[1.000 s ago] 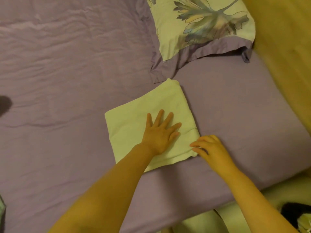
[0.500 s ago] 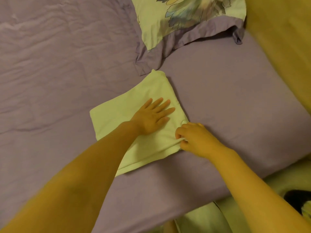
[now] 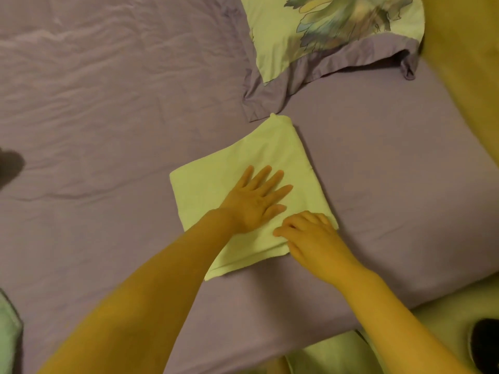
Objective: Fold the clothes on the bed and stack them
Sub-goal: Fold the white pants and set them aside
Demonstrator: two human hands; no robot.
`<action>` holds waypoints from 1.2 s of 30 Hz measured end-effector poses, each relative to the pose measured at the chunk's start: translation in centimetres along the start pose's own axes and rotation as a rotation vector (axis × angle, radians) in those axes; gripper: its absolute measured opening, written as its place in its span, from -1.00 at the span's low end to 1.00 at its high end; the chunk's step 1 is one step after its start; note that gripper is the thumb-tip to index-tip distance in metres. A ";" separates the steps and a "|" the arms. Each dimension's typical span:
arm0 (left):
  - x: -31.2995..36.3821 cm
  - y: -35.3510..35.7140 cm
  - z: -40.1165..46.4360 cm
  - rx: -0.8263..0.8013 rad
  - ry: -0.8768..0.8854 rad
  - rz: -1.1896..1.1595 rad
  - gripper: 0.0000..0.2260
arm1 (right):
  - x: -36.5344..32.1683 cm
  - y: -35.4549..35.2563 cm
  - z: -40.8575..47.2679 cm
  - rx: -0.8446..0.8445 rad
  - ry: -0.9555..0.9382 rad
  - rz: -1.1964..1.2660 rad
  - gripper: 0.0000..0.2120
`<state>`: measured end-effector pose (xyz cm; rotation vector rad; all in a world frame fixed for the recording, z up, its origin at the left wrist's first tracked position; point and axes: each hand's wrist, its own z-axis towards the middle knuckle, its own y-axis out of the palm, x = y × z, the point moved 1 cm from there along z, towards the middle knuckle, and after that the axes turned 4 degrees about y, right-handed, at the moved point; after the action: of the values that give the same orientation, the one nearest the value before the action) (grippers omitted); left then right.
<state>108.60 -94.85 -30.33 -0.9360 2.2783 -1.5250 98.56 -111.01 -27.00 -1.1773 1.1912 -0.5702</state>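
Observation:
A pale yellow-green folded cloth (image 3: 216,187) lies as a flat square on the purple bed sheet (image 3: 108,130), one corner pointing toward the pillow. My left hand (image 3: 256,201) presses flat on its middle with straight, spread fingers. My right hand (image 3: 310,236) rests on the cloth's near right corner, its fingers bent down onto the fabric; whether it pinches the edge cannot be told.
A floral pillow (image 3: 324,31) with a purple border lies just beyond the cloth. A green fabric piece (image 3: 8,333) shows at the lower left edge. The bed's near edge runs along the lower right, with a dark object (image 3: 486,344) on the floor.
My right hand has moved left from beside the cloth onto its near right corner. My left hand stays flat on the cloth.

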 end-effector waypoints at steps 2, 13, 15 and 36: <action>-0.4 0.7 -2.6 0.011 -0.010 0.008 -0.50 | -2.5 1.2 0.9 -0.045 -0.053 0.011 -0.59; -4.7 5.1 -11.7 0.225 -0.230 -0.042 -0.47 | -10.4 5.8 4.0 -0.035 -0.058 0.116 -0.83; -4.3 5.9 -12.8 0.242 -0.332 -0.148 -0.43 | -10.8 6.4 3.9 -0.041 -0.002 0.123 -0.75; -4.3 7.2 -13.7 0.086 -0.431 -0.407 -0.52 | -13.6 5.8 3.5 -0.036 0.003 0.049 -0.91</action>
<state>101.98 -80.30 -31.56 -1.5974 1.7798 -1.3721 95.92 -96.02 -27.04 -1.1746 1.2345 -0.5157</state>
